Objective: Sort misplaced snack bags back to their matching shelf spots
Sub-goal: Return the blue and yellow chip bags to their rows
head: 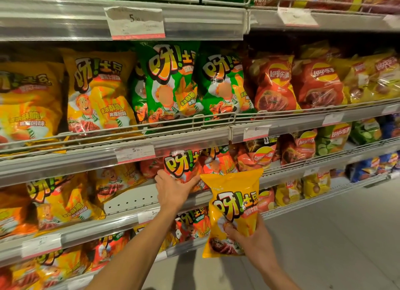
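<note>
My right hand [251, 237] grips a yellow snack bag [234, 209] by its lower part and holds it upright in front of the shelves. My left hand [173, 187] reaches to the third shelf and holds a red snack bag [181, 166] that stands among other red bags. More yellow bags [97, 92] of the same brand fill the second shelf at the left, and others [62, 201] lie on the third shelf at the left. Green bags [171, 84] stand in the middle of the second shelf.
Red Lay's bags [275, 82] and yellow Lay's bags [372, 77] fill the shelves to the right. A bare patch of white shelf [132, 201] shows left of my left hand. Price tags [135, 154] line the shelf rails. Grey floor [324, 235] lies at the lower right.
</note>
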`<state>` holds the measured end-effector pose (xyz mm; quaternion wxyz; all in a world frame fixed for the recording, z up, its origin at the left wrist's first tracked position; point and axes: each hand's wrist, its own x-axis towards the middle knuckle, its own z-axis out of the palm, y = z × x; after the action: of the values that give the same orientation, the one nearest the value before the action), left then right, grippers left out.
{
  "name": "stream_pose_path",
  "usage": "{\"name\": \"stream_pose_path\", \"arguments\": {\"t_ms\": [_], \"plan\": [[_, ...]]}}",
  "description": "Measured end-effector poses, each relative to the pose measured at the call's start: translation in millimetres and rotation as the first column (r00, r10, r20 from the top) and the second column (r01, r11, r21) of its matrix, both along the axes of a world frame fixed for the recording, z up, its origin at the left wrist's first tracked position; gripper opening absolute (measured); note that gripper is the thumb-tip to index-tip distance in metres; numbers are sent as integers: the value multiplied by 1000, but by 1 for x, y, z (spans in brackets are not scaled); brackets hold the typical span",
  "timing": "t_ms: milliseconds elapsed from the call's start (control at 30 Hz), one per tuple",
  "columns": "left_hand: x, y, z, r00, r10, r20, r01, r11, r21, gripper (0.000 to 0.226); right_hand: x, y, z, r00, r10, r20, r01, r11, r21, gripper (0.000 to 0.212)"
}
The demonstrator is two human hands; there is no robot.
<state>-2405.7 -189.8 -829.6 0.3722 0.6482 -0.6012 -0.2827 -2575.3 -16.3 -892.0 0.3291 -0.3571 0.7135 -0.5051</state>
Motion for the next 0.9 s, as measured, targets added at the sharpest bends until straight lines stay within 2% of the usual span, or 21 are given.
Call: {"name": "stream_pose_path", "arguments": {"t_ms": [100, 200, 267, 333, 400, 467, 533, 600, 667, 700, 800, 900], "plan": [[9, 1, -3, 996, -65, -53, 65, 998, -10, 99, 7, 4, 6, 1000, 15, 3, -15, 999, -30, 95], [22, 6, -5, 988, -117, -96, 117, 993, -7, 112, 18, 9, 13, 999, 46, 17, -45, 998, -37, 99], [36, 9, -7, 984, -170, -53, 171, 985, 1, 123, 29, 11, 16, 996, 84, 42, -82, 996, -42, 99], [56, 14, -10, 970, -233, 69, 234, 972, -11, 118, 43, 11, 19, 989, 132, 59, -131, 991, -29, 101], [86, 22, -19, 941, -221, 256, 249, 965, -83, 89, 62, 8, 23, 977, 202, 65, -202, 979, -11, 94], [124, 32, -29, 882, -124, 455, 237, 951, -201, 59, 84, 0, 27, 960, 274, 62, -275, 962, 0, 85], [162, 44, -37, 764, 9, 645, 210, 942, -261, 45, 108, -10, 30, 937, 344, 64, -345, 939, 5, 82], [190, 55, -41, 632, 42, 774, 174, 966, -194, 60, 131, -22, 31, 905, 424, 23, -425, 905, 15, 75], [210, 64, -44, 531, -20, 847, 141, 988, -65, 79, 152, -38, 32, 878, 479, -18, -478, 878, 26, 68], [218, 66, -48, 501, -53, 864, 135, 991, -17, 81, 162, -48, 33, 874, 487, -8, -486, 873, 35, 67], [235, 69, -58, 469, -106, 877, 110, 992, 61, 84, 187, -79, 42, 880, 475, 13, -474, 875, 95, 81], [244, 66, -59, 497, -122, 859, 110, 991, 78, 89, 202, -109, 53, 887, 462, 1, -459, 880, 118, 93]]}}
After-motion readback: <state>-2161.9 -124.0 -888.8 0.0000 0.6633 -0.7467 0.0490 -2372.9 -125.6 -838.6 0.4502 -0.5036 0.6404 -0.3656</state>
